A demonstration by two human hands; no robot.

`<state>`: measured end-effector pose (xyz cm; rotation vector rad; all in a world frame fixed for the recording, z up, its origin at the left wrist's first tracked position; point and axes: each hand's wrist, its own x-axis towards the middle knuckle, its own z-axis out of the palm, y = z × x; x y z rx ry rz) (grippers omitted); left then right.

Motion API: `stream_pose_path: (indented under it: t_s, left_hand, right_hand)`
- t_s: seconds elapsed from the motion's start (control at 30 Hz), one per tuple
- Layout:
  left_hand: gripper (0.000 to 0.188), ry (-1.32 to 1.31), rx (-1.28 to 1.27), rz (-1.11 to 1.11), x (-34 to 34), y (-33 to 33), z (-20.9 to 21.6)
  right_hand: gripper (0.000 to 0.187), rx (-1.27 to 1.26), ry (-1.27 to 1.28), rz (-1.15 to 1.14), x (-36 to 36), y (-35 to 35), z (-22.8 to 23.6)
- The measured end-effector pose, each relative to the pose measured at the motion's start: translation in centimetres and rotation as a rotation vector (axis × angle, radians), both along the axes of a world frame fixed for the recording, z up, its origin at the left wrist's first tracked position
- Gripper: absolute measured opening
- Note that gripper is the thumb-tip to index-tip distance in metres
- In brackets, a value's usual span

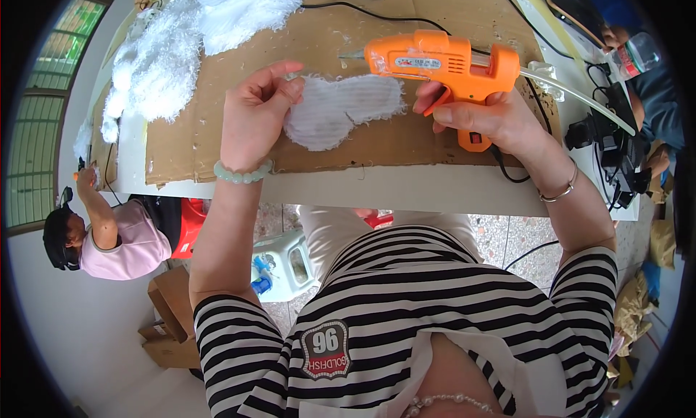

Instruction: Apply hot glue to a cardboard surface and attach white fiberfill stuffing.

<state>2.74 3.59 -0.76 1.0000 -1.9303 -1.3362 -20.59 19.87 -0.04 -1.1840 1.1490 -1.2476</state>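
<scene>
White table (312,188), cardboard (391,144) beneath fluffy piece (337,113)

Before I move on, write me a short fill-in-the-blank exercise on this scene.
The right hand grips an orange ____.
The green bead bracelet circles the ____ wrist.
The ribbed white piece near the left hand lies on brown ____.
The striped shirt is black and ____.
Missing words: glue gun; left; cardboard; white.

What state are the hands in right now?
Left hand: partly curled; whether it grips anything cannot be told.
Right hand: holding the orange glue gun.
</scene>
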Motion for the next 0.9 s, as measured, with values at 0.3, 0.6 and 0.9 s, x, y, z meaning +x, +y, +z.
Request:
stream_pose_path:
  t_s: [0.3,0.6,0.9]
  left_hand:
    - [0.019,0.034,0.024,-0.048,0.9,-0.3,-0.2]
    - [0.019,-0.027,-0.091,-0.024,0.7,-0.4,-1.2]
    - [0.020,-0.191,-0.439,-0.035,0.5,-0.1,-0.9]
  right_hand:
    - [0.024,-0.043,0.009,-0.013,0.0,-0.3,-0.5]
    - [0.024,0.056,-0.007,-0.006,0.2,-0.2,-0.1]
    - [0.022,0.086,0.114,-0.014,0.6,-0.7,0.0]
